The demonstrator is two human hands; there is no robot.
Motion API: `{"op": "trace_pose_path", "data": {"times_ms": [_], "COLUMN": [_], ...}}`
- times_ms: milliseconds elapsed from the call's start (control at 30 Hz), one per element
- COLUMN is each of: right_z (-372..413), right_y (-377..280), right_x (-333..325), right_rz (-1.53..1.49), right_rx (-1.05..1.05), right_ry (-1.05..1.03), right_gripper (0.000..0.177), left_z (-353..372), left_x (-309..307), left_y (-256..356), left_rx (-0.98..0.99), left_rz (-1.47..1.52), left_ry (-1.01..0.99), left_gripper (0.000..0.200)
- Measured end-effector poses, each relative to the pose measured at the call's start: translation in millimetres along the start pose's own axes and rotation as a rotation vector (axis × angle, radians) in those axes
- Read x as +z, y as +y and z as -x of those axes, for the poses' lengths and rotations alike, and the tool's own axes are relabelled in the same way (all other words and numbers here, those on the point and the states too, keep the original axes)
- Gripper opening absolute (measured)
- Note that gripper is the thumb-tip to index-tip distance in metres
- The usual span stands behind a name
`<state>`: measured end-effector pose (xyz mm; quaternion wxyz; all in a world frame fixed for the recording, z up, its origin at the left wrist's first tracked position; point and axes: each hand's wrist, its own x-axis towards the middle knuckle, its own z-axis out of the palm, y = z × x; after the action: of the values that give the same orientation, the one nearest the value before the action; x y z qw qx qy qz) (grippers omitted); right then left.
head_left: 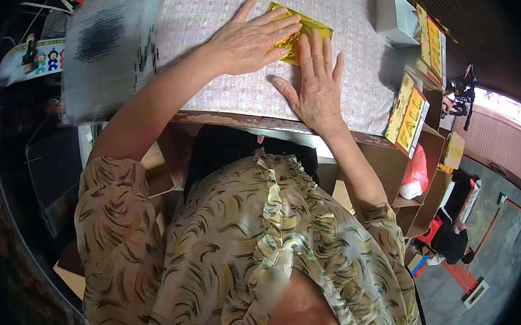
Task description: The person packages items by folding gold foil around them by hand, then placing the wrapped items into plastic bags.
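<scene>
Closest to the camera, a patterned blouse (248,248) fills the lower view, and both bare arms reach forward over the table edge. On the table lies a pale checked cloth (232,98). The right hand (316,92) rests there open and flat, palm down, with its fingertips on the near edge of a gold foil sheet (313,29). The left hand (246,43) lies open across that sheet, fingers spread, pressing it to the cloth. Beyond them, a white box (392,17) stands at the cloth's far right. Yellow printed packs (413,112) line the right edge above open cardboard boxes (423,202) and a red bag (417,172). Far right, a grey floor (507,230) shows.
</scene>
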<state>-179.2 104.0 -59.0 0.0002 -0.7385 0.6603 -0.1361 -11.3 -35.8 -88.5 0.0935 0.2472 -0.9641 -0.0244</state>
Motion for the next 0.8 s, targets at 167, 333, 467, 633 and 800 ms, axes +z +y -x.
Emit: {"op": "trace_pose_path", "data": {"times_ms": [167,333,467,633,800], "right_z": [-4.8,-2.8,2.9,-3.2,-13.7], "right_y": [3.1,0.9,4.0,-14.1,-4.9], "right_x": [-3.9,-2.3,-10.9,-14.9,4.5], "right_rz": [0.164,0.125,0.143,-0.051,-0.058], "right_rx": [-0.005,0.023,0.024,-0.075,-0.08], "right_ry": [-0.04,-0.023,-0.016,0.162,0.167], "right_gripper": [0.093,0.086,0.081,0.05,0.047], "left_z": [0.5,0.5,0.7,0.8,-1.7], "left_x": [-11.0,-7.8,-9.5,-11.6,-10.3], "left_y": [2.0,0.7,0.0,-0.4,-2.0], "left_rx": [-0.009,0.005,0.011,0.034,0.07], "left_rz": [0.021,0.032,0.044,0.067,0.016], "left_ry": [-0.045,-0.013,-0.011,-0.018,0.018], "left_gripper": [0.061,0.062,0.062,0.065,0.06]}}
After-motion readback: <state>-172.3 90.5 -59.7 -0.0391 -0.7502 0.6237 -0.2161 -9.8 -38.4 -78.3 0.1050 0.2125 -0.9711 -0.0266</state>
